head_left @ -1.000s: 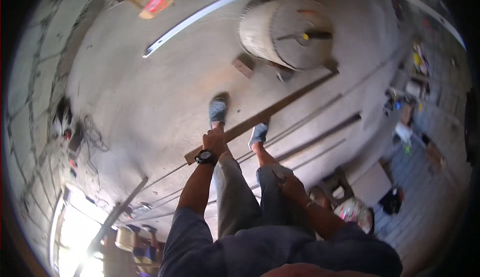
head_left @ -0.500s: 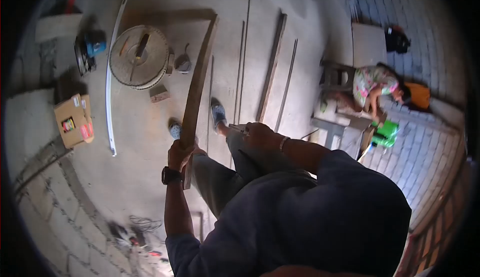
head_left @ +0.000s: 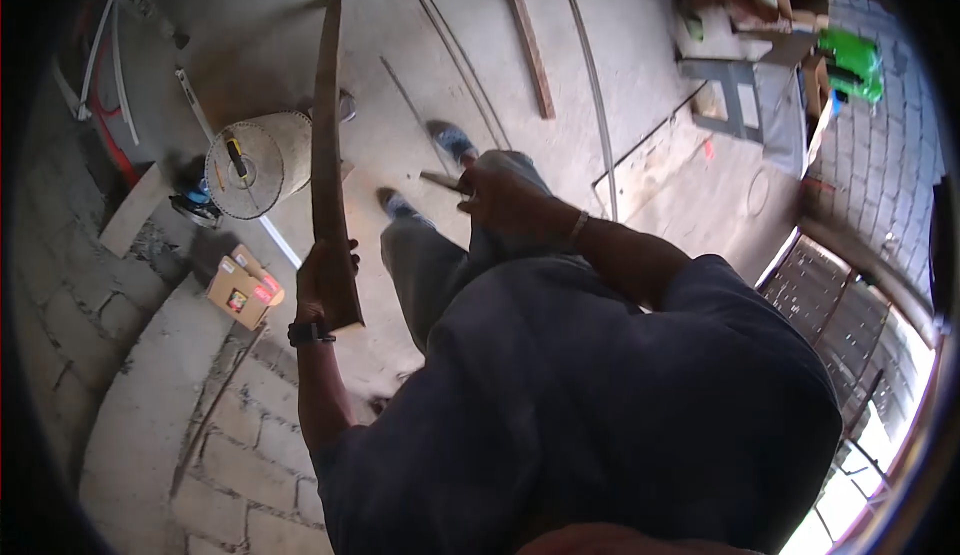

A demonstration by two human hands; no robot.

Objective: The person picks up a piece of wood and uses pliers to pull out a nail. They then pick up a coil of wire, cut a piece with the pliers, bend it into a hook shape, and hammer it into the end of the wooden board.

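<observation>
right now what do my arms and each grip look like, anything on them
Your left grip and right grip are bare, with no gloves. A dark watch with a dark strap circles the left wrist, its face unreadable here; a thin, pale bracelet circles the right. Both arms come out of dark blue short sleeves; no cables show on them.

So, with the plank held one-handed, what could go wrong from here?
The left hand alone grips the plank near one end, so its long far part might swing or twist. A swing could knock the yellow-handled tool off the drum. The thin bars on the floor near the feet could cause a trip.
</observation>
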